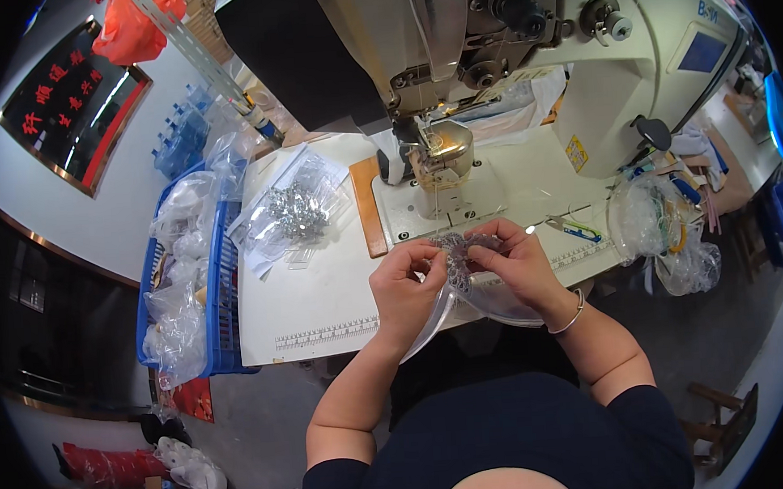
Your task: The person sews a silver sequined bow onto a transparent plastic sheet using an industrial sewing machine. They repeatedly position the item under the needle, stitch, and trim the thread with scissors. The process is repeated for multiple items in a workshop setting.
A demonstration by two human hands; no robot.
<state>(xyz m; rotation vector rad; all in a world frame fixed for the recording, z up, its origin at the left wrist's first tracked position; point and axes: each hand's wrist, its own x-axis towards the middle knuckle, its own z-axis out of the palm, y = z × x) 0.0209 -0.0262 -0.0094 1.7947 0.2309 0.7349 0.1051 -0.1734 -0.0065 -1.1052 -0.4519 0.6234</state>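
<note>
My left hand (401, 285) and my right hand (520, 260) meet at the table's front edge, both with fingers pinched. Between them is a small grey, glittery, lace-like piece (456, 266), partly hidden by the fingers. Two pale translucent bands (503, 308) hang from beneath it towards my lap; how they join the piece cannot be made out. A sewing machine (609, 70) stands just beyond, its needle area (437, 179) a short way ahead of my fingers. Right of my right hand lie small snips (577, 227) with green handles.
Shiny silvery pieces (293, 213) lie heaped on clear plastic at left, beside an orange-brown board (369, 207). A blue basket (222, 309) of plastic bags adjoins the table's left edge. A clear bag (650, 224) bulges at the right edge. Printed rulers (327, 332) run along the front.
</note>
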